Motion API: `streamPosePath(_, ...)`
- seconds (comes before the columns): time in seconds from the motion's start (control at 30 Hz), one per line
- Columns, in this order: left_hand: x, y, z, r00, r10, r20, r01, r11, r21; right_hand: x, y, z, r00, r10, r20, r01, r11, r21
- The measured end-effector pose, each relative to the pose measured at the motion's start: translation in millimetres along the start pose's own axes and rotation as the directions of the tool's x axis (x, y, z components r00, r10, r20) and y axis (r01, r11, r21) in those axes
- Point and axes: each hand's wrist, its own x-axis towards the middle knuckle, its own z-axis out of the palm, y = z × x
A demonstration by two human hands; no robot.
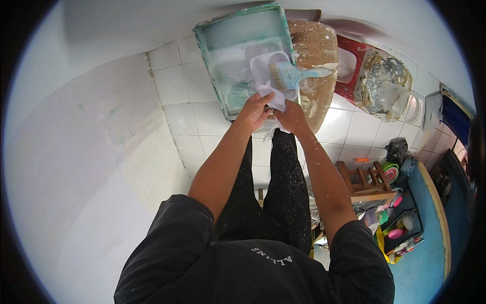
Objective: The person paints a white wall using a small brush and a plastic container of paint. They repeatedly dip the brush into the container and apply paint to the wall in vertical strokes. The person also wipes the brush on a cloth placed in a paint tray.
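Observation:
My left hand (253, 111) and my right hand (290, 116) are close together, gripping a thin white plastic bag (276, 99) between them. Its upper part looks coated in pale paint, and a clear fold hangs below my hands. Just beyond sits a pale lilac plastic tub (260, 66) in a large green-edged tray (210, 62). A wide paintbrush with a light blue handle (291, 76) lies across the tub, bristles to the left. The tip of its handle reaches over a paint-spattered brown stool or chair seat (313, 45). My fingers hide part of the bag.
A red plastic stool (347, 89) and a crusted round bucket lid or pan (387, 72) stand right, near a clear plastic jar (410, 108). A wooden rack (364, 180) and household items are lower right. A painted wall (95, 133) rises left above white floor tiles (205, 117).

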Motion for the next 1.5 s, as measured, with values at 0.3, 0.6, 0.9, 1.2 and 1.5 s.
streamPosePath(0.3, -6.8, 12.4, 17.9, 0.989, 0.142, 0.039, -0.147, 0.937, 0.316, -2.7, -6.6, 0.8, 0.988, 0.128, 0.091, -0.131, 0.991, 0.026)
streamPosePath(0.6, -4.5, 6.0, 19.4, 0.949, 0.315, 0.021, -0.250, 0.708, 0.660, -1.6, -0.1, 1.0, 0.981, 0.141, 0.137, -0.152, 0.986, 0.073)
streamPosePath(0.9, -3.3, -1.7, 22.2, 0.921, 0.387, 0.034, -0.289, 0.625, 0.725, -6.9, -11.9, 2.2, 0.976, 0.163, 0.142, -0.178, 0.979, 0.102)
streamPosePath(1.2, 0.8, -8.0, 16.5, 0.941, 0.337, 0.026, -0.271, 0.705, 0.655, -6.6, -7.4, 4.6, 0.988, 0.088, 0.125, -0.089, 0.996, 0.009)
streamPosePath(1.5, -9.9, -10.6, 31.3, 0.895, 0.426, 0.134, -0.404, 0.644, 0.650, -9.4, -2.9, -3.1, 0.996, 0.028, 0.083, -0.030, 0.999, 0.025)
